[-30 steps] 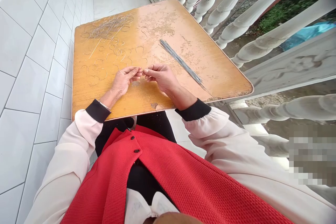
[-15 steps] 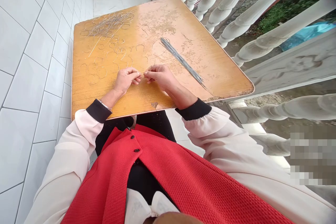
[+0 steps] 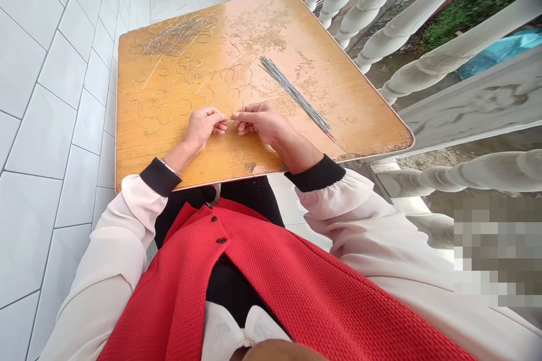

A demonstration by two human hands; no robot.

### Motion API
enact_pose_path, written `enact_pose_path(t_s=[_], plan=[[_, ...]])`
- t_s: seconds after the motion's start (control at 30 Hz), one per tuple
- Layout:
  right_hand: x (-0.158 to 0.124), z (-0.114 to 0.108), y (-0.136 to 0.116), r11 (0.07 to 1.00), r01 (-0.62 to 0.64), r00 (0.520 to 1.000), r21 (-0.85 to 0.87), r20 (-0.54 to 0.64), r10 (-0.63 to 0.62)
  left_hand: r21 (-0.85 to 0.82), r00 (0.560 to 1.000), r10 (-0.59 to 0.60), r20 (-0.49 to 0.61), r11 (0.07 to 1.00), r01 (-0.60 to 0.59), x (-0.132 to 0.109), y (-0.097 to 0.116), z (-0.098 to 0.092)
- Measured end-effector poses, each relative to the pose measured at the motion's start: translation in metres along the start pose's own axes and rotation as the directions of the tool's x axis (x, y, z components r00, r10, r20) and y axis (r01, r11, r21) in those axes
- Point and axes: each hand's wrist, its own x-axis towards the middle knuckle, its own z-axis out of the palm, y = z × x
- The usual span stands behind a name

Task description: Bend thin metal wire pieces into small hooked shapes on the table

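My left hand is closed in a pinch above the near part of the wooden table. Close beside it, fingertips almost meeting, my right hand pinches too. A thin wire spans the small gap between the fingertips; most of it is hidden or too fine to follow. To the right of my right hand lies a bundle of straight grey wires. Beyond my left hand several short curved wire pieces are scattered. Farther back is a tangled heap of wires.
A white tiled wall runs along the left side of the table. Along the right stands a white balustrade with rounded posts. The tabletop has worn, peeling patches, and its near edge is close to my body.
Both hands keep their pinch in nearly the same place, with the right wrist shifted slightly to the right. A thin curved wire now shows above the right hand's fingers. The view has shifted slightly.
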Motion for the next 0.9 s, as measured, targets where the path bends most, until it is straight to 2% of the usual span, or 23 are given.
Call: enact_pose_path(t_s=[0.17, 0.33, 0.57, 0.9], plan=[[-0.0029, 0.0042, -0.0004, 0.996, 0.077, 0.995, -0.046, -0.057, -0.079, 0.016, 1.000, -0.025, 0.007, 1.000, 0.025, -0.0027, 0.0021, 0.0018], [-0.0001, 0.0055, 0.0003, 0.992, 0.043, 0.995, -0.115, -0.086, -0.053, 0.072, 0.999, -0.030, 0.022, 0.997, 0.028, -0.0032, 0.0054, 0.0042], [0.0022, 0.0020, 0.0016, 0.987, 0.026, 0.999, -0.157, -0.018, -0.029, 0.170, 1.000, -0.023, 0.017, 0.985, 0.020, 0.0026, 0.0036, 0.0013], [0.0069, 0.0025, 0.0039, 0.982, 0.014, 1.000, -0.189, -0.015, -0.017, 0.211, 1.000, 0.015, -0.008, 0.977, -0.013, 0.0028, 0.0009, 0.0035]])
